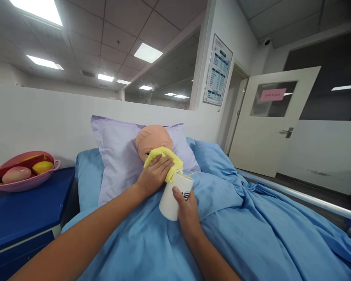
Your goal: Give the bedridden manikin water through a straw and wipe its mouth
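Note:
A mannequin's head rests on a lilac pillow at the top of a bed. My left hand presses a yellow cloth over the lower part of its face, fingers closed on the cloth; mouth and nose are hidden beneath. In my right hand is a white cup with a dark printed mark, tilted beside the cloth, its rim close to the mannequin's chin. Something thin and pale, perhaps a straw, sticks out at the cup's rim.
Blue bedding covers the bed. On the left, a pink basket of fruit stands on a blue bedside cabinet. A metal bed rail runs along the right side. Behind it is an open door.

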Demonstrator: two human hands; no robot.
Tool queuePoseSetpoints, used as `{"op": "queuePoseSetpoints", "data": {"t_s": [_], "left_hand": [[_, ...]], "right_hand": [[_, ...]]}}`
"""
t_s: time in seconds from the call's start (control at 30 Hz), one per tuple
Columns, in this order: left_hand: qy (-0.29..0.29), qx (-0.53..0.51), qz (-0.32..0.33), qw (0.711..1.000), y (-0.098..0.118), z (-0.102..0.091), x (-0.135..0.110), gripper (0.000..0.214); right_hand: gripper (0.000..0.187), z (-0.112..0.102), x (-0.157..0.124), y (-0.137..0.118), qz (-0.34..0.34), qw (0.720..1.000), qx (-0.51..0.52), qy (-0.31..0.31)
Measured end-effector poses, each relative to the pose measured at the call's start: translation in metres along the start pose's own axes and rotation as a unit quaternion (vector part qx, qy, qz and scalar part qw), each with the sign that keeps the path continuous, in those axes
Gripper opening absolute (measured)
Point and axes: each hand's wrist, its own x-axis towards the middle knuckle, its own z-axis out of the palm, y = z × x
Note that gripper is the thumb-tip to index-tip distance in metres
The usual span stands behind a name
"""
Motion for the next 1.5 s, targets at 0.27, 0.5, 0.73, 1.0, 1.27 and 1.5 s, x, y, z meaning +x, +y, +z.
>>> {"op": "queuePoseSetpoints", "data": {"t_s": [0.27, 0.5, 0.73, 1.0, 1.27, 1.5], "left_hand": [[-0.018, -0.136, -0.061, 0.989, 0.016, 0.007, -0.036, 0.039], [-0.042, -0.150, -0.098, 0.983, 0.027, -0.010, -0.063, 0.039], [0.040, -0.147, -0.076, 0.985, 0.013, -0.046, -0.008, 0.038], [-0.036, -0.003, -0.029, 0.999, 0.008, -0.013, 0.001, 0.037], [-0.037, -0.009, -0.040, 0.998, 0.018, -0.004, -0.032, 0.040], [-0.070, -0.025, 0.054, 0.996, -0.002, -0.036, -0.020, 0.034]], "right_hand": [[0.062, 0.002, -0.001, 0.000, 0.010, 1.000, 0.002, 0.007], [0.059, 0.003, -0.003, -0.002, 0.004, 1.000, -0.001, -0.026], [0.069, 0.003, -0.002, -0.003, -0.021, 1.000, 0.007, -0.009], [0.063, 0.002, -0.003, -0.002, -0.005, 1.000, -0.015, 0.022], [0.067, 0.004, -0.006, -0.006, -0.006, 1.000, -0.003, 0.013], [0.064, 0.003, -0.003, -0.004, -0.008, 0.999, -0.029, 0.014]]}}
